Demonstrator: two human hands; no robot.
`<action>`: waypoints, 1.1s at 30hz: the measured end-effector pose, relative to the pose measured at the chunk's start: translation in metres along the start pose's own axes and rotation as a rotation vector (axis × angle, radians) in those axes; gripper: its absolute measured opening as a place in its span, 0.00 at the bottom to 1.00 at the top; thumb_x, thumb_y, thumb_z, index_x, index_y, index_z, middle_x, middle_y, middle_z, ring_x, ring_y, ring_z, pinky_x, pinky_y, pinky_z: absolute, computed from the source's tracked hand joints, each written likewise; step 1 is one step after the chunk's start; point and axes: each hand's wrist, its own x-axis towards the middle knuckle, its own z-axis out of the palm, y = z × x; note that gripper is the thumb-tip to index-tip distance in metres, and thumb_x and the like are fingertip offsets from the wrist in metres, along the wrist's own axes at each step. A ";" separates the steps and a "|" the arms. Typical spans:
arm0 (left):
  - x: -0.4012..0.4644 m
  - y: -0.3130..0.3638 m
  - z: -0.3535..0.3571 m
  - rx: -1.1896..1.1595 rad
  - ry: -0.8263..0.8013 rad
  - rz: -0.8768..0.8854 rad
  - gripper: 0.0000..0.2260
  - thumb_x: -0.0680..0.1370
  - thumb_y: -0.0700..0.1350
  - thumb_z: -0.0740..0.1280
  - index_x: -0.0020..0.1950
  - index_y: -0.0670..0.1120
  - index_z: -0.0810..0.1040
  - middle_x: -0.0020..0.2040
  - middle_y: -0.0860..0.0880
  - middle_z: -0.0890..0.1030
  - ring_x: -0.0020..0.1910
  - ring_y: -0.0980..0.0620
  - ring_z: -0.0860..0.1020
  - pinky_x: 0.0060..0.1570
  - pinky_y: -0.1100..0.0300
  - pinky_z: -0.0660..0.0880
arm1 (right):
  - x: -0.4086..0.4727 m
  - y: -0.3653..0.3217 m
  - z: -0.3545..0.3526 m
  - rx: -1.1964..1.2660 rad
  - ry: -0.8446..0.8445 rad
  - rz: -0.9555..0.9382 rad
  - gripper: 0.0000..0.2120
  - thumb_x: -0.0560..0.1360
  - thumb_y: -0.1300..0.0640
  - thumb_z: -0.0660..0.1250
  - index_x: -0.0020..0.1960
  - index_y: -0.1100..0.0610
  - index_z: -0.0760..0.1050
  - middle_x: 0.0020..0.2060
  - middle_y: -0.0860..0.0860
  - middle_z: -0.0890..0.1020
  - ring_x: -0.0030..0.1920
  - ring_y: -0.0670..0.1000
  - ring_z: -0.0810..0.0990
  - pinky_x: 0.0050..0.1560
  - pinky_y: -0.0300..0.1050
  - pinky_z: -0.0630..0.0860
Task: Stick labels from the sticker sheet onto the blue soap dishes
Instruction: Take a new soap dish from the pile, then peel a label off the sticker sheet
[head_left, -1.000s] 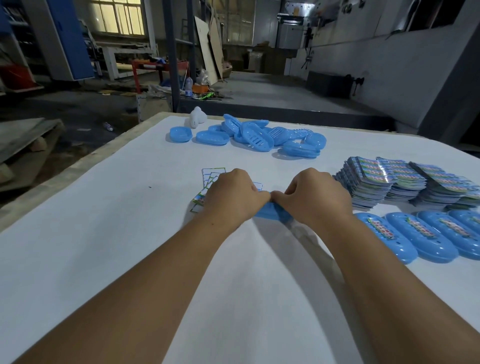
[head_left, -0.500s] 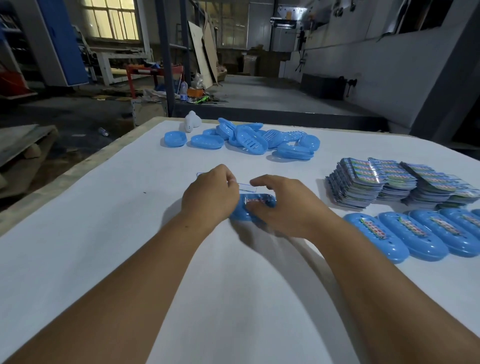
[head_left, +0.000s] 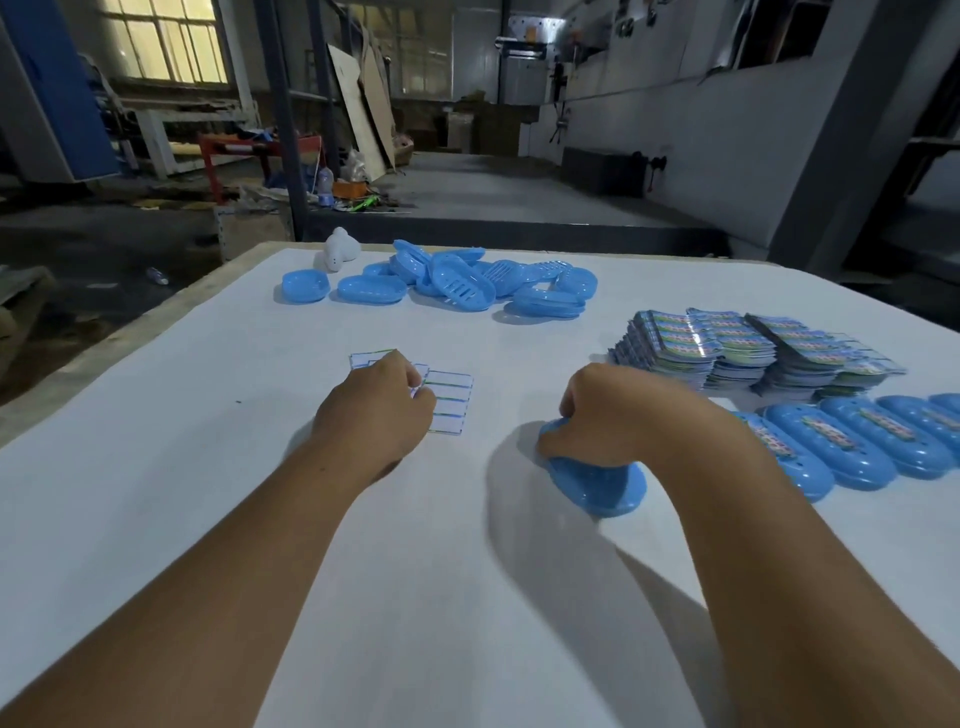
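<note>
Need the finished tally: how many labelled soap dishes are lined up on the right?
4 show: first, second, third, and a fourth cut by the right frame edge. More may lie out of view.

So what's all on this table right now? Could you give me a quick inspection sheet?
Surface: white table.
Job's things: sticker sheet under left hand; blue soap dish gripped by right hand; labelled dishes in a row at right; unlabelled pile at far edge.
Clutter: stacks of printed sheets; white object.
Hands: left hand on the sheet; right hand holds the dish.
Cables: nothing seen.
Surroundings: dim workshop.
</note>
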 end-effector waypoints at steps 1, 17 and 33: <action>0.000 0.000 0.000 0.001 0.001 0.001 0.07 0.79 0.55 0.62 0.54 0.55 0.73 0.45 0.55 0.74 0.47 0.49 0.75 0.46 0.56 0.71 | -0.002 0.005 -0.003 -0.001 -0.015 0.015 0.17 0.67 0.40 0.69 0.42 0.55 0.79 0.36 0.50 0.82 0.38 0.53 0.81 0.38 0.43 0.75; -0.001 0.000 -0.006 -0.036 -0.011 -0.008 0.08 0.79 0.54 0.64 0.56 0.53 0.76 0.55 0.50 0.81 0.49 0.49 0.76 0.48 0.57 0.71 | 0.001 0.030 -0.009 0.073 -0.008 0.074 0.19 0.73 0.68 0.59 0.61 0.60 0.80 0.60 0.61 0.81 0.59 0.60 0.81 0.57 0.54 0.81; 0.029 0.013 -0.004 -0.077 0.130 0.052 0.05 0.79 0.49 0.63 0.49 0.52 0.78 0.47 0.53 0.79 0.47 0.50 0.77 0.45 0.55 0.75 | 0.011 -0.013 0.012 0.194 0.045 -0.216 0.15 0.75 0.55 0.65 0.60 0.46 0.76 0.47 0.44 0.75 0.42 0.44 0.72 0.33 0.37 0.65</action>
